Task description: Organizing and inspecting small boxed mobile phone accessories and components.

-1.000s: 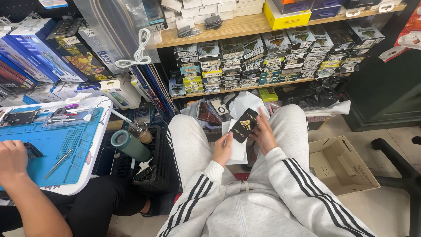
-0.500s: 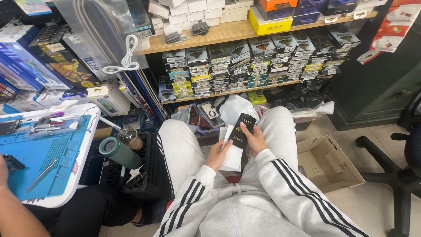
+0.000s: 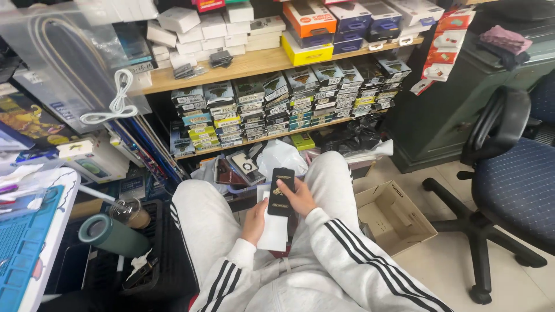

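I sit with my knees apart, in white trousers and a white top with black stripes. My right hand (image 3: 299, 201) grips a black phone-sized slab (image 3: 281, 190) with a small gold mark, held upright between my knees. My left hand (image 3: 254, 219) holds a flat white sheet or packet (image 3: 273, 232) just below and behind the black slab. Both hands are close together over my lap.
Wooden shelves (image 3: 254, 62) ahead carry stacked small boxes and packets. An open cardboard box (image 3: 393, 216) lies on the floor at right, beside a blue office chair (image 3: 509, 179). At left stand a green flask (image 3: 113, 236) and a table with a blue mat (image 3: 23, 242).
My view has swung right, so the table and another person's arm at left have left the frame. The black slab now stands upright in my right hand, no longer tilted.
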